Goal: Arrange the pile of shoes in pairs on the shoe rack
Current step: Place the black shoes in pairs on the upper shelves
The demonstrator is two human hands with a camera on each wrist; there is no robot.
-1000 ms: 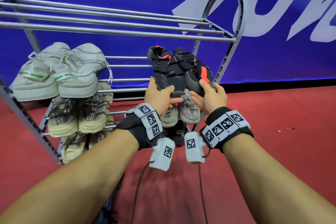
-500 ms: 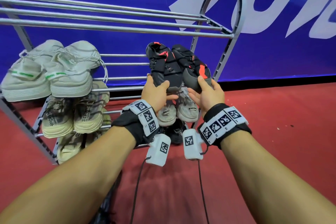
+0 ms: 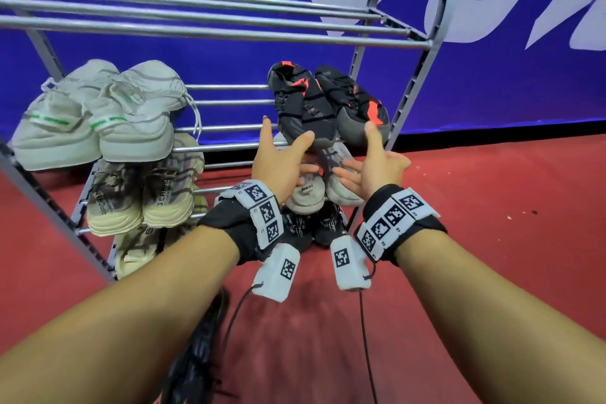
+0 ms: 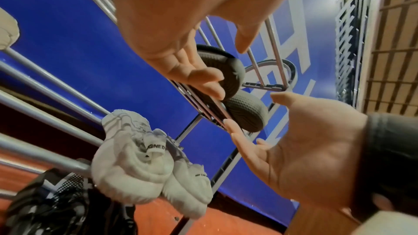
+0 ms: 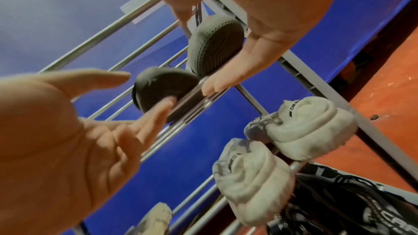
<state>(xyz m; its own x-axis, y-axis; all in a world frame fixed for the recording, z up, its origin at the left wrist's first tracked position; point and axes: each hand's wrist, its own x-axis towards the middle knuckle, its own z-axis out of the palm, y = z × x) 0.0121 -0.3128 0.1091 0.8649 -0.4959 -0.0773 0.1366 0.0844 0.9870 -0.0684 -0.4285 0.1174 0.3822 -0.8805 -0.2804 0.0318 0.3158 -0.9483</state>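
Left of frame, head view: white pair with green tabs (image 3: pixel 95 121) on the second shelf of the shoe rack (image 3: pixel 210 33), heels hanging off the front bar. Beige pair (image 3: pixel 144 197) on the shelf below, another pale pair under that.

Centre: left hand (image 3: pixel 278 157) with fingers spread and straight, holding nothing, thumb tip just beside the heel of the left shoe of the black-and-red pair (image 3: pixel 328 108). Whether it touches, cannot tell. The pair sits side by side on the second shelf, heels over the front bar.

Right of centre: right hand (image 3: pixel 377 161), fingers loose and spread, empty, thumb up against the right shoe's heel.

Risks, as judged:
- Both black heels overhang the bar; a brush from either thumb could tip a shoe forward off the shelf.
- A falling shoe would likely hit the grey-white pair (image 3: pixel 323 187) on the shelf beneath, itself hanging heel-out.
- Dark shoes (image 3: pixel 196 354) lie by the left forearm, low in frame: probably unsorted, easy to snag with the wrist cable (image 3: pixel 236 308).
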